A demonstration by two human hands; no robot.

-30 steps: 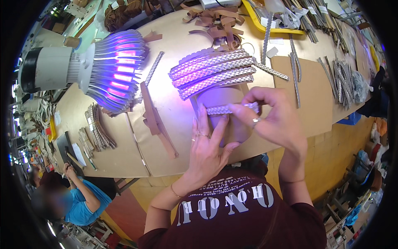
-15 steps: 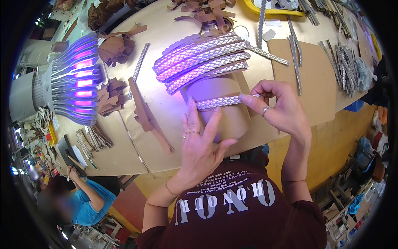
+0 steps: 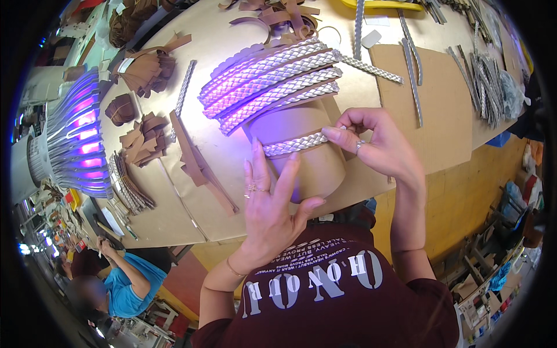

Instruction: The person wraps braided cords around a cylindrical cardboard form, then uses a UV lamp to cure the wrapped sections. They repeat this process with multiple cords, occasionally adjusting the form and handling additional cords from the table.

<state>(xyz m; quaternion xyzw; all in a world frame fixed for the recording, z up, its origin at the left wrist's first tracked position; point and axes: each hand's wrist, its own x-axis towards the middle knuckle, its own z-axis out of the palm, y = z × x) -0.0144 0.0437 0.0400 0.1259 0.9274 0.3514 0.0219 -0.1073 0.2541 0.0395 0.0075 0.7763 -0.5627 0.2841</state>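
Note:
A short silver-white braided strap [image 3: 295, 144] lies across a rounded tan form [image 3: 322, 173] near the table's front edge. It rests on a brown strip that shows along its edge. My left hand [image 3: 270, 211] is spread, with its fingertips touching the strap's left part and the form beside it. At the strap's right end my right hand [image 3: 380, 142] is closed, pinching it between thumb and fingers; the very tip is hidden. Just behind the form sits a layered pile of braided straps [image 3: 267, 81] on brown backing.
A finned lamp [image 3: 75, 136] glows purple on the left. Bundles of brown strips [image 3: 145, 139] and loose brown strips [image 3: 197, 162] lie nearby. A cardboard sheet [image 3: 441, 110] and grey braided cords [image 3: 486, 87] are at right. Another person in blue [image 3: 136, 284] sits at lower left.
The view has turned slightly, so the lamp and pile stand further left in the picture. Both hands keep nearly the same hold on the strap.

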